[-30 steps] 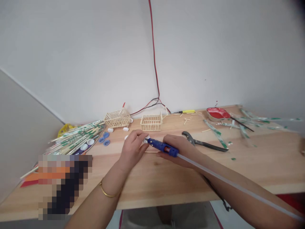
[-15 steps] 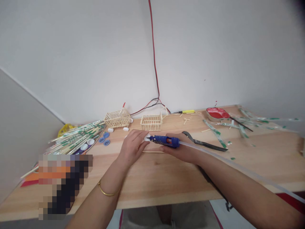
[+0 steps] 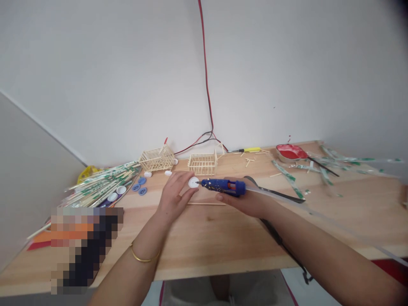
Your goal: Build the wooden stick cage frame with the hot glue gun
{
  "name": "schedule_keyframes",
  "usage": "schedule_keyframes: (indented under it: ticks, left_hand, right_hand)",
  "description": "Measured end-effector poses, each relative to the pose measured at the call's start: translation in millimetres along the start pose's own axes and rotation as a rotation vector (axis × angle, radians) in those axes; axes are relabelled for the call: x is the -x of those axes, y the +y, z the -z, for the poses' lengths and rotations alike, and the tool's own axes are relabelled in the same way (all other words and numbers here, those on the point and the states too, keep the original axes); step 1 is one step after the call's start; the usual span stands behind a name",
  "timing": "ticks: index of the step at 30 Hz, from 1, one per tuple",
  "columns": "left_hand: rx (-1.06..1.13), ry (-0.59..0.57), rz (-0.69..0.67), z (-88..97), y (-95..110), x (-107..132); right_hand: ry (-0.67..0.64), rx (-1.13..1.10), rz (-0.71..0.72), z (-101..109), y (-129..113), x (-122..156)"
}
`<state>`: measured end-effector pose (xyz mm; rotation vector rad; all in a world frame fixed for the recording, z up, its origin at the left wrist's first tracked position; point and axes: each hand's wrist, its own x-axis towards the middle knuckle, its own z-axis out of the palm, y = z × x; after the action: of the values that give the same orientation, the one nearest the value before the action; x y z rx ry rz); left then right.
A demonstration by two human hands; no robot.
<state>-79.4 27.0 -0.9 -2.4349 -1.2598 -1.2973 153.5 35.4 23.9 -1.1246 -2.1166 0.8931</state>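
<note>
My right hand [image 3: 247, 199] grips a blue glue gun [image 3: 225, 186] with a long clear glue stick trailing back along my forearm. Its nozzle points left at a small white bottle cap [image 3: 193, 182]. My left hand [image 3: 174, 196] holds that cap up between thumb and fingertips, just above the wooden table [image 3: 223, 238]. A thin wooden stick [image 3: 205, 204] lies on the table under both hands.
Two small stick-built baskets [image 3: 157, 158] [image 3: 202, 163] stand at the back. Black pliers [image 3: 274, 192] lie right of my hands. Wrapped chopsticks [image 3: 102, 185] and loose caps [image 3: 140, 185] are left, a red dish [image 3: 290, 151] and torn wrappers right. A red and black cable [image 3: 207, 97] hangs down the wall.
The glue gun has levelled out and drawn slightly right. My left hand has turned the white cap up so its face shows at the nozzle.
</note>
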Motion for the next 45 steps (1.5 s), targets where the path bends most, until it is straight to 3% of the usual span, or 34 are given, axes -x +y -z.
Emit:
schedule_keyframes:
  ticks: [12, 23, 26, 30, 33, 38, 45]
  left_hand:
    - [-0.020, 0.006, -0.045, -4.1, 1.8, 0.1]
    - [-0.145, -0.023, -0.163, -9.4, -0.7, 1.2]
    - [-0.183, 0.002, -0.070, -1.6, -9.3, -1.0]
    - [-0.169, 0.106, 0.218, 20.0, -33.9, -2.1]
    - [-0.128, 0.043, 0.390, 32.0, -53.1, 0.7]
    - [-0.057, -0.166, 0.447, 29.5, -69.5, 8.3]
    - [0.021, -0.261, 0.455, 22.7, -71.6, 15.5]
  right_hand:
    - [-0.036, -0.039, 0.035, -4.8, 0.9, 0.1]
    - [0.016, 0.051, 0.064, -12.1, 5.6, 0.7]
    - [0.024, 0.019, 0.024, -6.9, 1.7, 0.0]
    - [0.000, 0.012, -0.044, 0.6, -4.1, -0.4]
    - [-0.013, 0.054, -0.059, 1.8, -5.0, -1.0]
    - [0.007, 0.068, -0.067, -0.7, 1.3, -2.8]
    - [-0.019, 0.116, -0.065, 0.1, 7.3, -5.2]
